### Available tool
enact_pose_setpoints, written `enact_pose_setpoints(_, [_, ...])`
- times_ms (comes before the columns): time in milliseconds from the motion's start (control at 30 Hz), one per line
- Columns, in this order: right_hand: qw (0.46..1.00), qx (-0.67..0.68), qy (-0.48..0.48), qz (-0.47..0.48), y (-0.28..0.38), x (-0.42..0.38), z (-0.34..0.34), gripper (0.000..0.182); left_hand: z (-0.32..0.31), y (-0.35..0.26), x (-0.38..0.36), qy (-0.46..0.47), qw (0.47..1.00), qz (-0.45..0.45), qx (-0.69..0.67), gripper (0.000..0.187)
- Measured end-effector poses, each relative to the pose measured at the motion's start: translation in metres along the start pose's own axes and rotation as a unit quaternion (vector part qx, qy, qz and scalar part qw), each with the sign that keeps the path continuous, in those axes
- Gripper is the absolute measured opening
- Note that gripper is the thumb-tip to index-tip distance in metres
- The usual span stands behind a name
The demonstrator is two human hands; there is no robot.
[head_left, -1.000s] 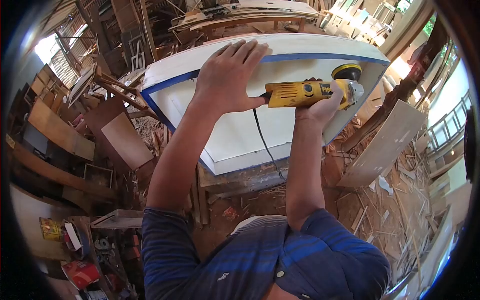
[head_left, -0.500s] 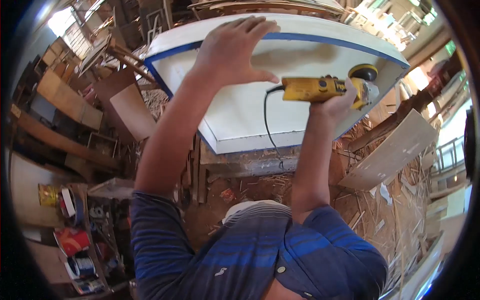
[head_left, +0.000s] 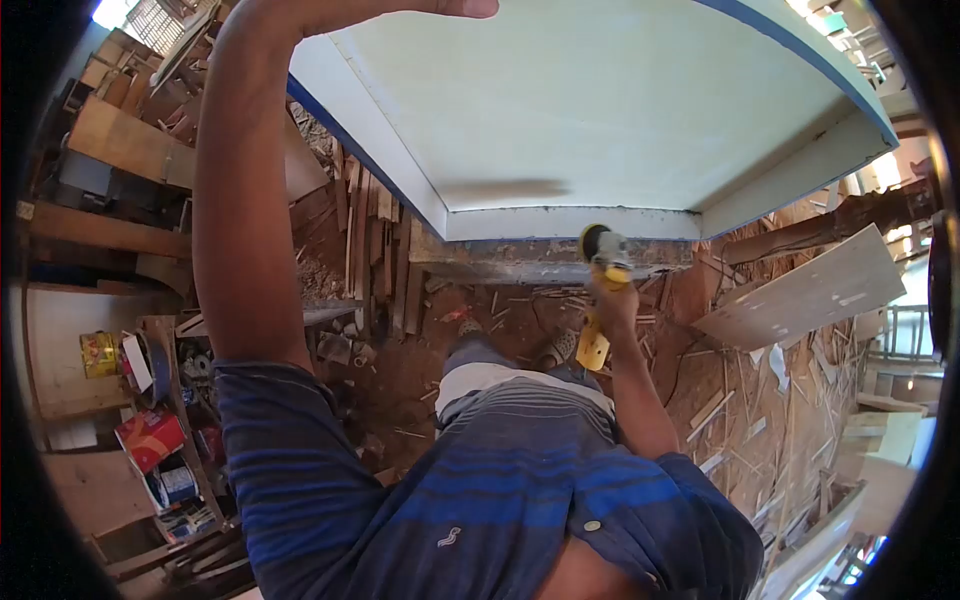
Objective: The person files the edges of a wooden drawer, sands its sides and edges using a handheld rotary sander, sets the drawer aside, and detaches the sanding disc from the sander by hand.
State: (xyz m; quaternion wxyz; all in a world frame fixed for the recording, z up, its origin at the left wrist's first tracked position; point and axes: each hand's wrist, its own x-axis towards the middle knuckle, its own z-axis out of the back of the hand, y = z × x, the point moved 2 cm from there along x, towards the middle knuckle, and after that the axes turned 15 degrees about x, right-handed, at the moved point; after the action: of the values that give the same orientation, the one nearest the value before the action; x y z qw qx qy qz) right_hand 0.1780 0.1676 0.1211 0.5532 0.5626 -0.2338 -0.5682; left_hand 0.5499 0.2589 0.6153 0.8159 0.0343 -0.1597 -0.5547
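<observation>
Low in the middle, my right hand (head_left: 616,305) is wrapped around a yellow angle grinder (head_left: 592,345). The grinder points upward, its dark round pad (head_left: 594,242) overlapping the lower edge of a large white box-like frame (head_left: 570,222) with blue edges. My left hand (head_left: 400,6) is at the top of the view, over the upper left of the white panel (head_left: 610,110). One finger or thumb reaches right across it; the other fingers are cut off by the frame's top.
The white frame rests on a low worn support (head_left: 480,262). A pale board (head_left: 805,290) leans at the right above scattered wood scraps. Stacked wood strips (head_left: 375,250) lie left of the support. A shelf with a red box (head_left: 150,437) and a yellow tin (head_left: 99,355) stands at the left.
My right hand has brought the grinder down and toward my body, turning it from sideways to upright. My left hand has gone up and left, partly out of view. The view has tilted down.
</observation>
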Motion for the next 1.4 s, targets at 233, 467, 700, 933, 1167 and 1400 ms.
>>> enact_pose_setpoints(233, [0.982,-0.127,0.135,-0.024,0.017,-0.061,-0.123,0.048,-0.008,0.025,-0.016,-0.078,0.995,-0.054,-0.027,0.086])
enact_pose_setpoints(467, [0.975,-0.185,0.121,-0.002,0.009,-0.081,-0.195,0.052,-0.011,0.020,-0.043,-0.175,0.981,-0.084,-0.004,0.076])
enact_pose_setpoints(700, [0.970,-0.197,0.136,-0.035,0.023,-0.078,-0.245,0.062,0.014,0.027,-0.034,0.000,0.991,-0.060,-0.122,0.064])
enact_pose_setpoints(933, [0.972,-0.191,0.120,-0.057,0.020,-0.070,-0.278,0.065,0.007,0.003,-0.045,-0.086,0.995,-0.030,-0.050,0.067])
enact_pose_setpoints(1167, [0.976,-0.169,0.118,-0.071,0.012,-0.071,-0.279,0.064,-0.029,0.002,-0.047,-0.298,0.953,-0.051,0.026,0.072])
enact_pose_setpoints(1400, [0.976,-0.192,0.025,-0.097,0.002,-0.065,-0.229,0.060,-0.026,0.004,-0.041,-0.250,0.965,-0.074,-0.003,0.072])
